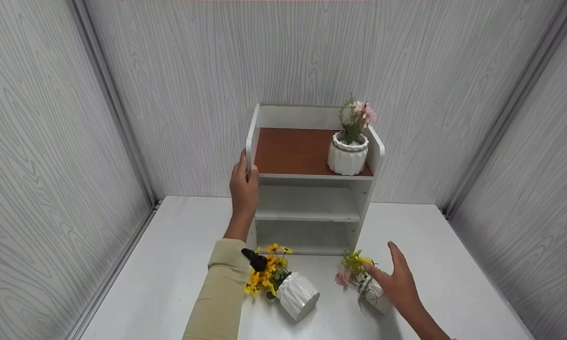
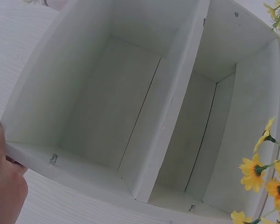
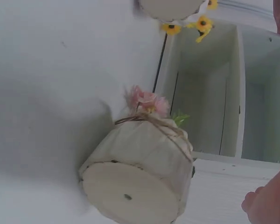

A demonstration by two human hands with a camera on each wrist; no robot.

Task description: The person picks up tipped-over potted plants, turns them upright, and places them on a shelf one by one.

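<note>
My left hand holds the left side panel of a small white shelf, thumb at the front edge and fingers round the outer side. Thumb and fingers spread apart, my right hand hovers over a white flowerpot lying on its side. Pink and yellow-green flowers stick out of that pot toward the shelf. In the right wrist view, twine circles the pot and its base faces the camera. Another white flowerpot, with yellow flowers, lies tipped over near my left forearm.
Upright on the shelf's brown top, at the right end, stands a white flowerpot with pink flowers. Two compartments open toward me below it. The white table is enclosed by wood-grain walls at the back and both sides.
</note>
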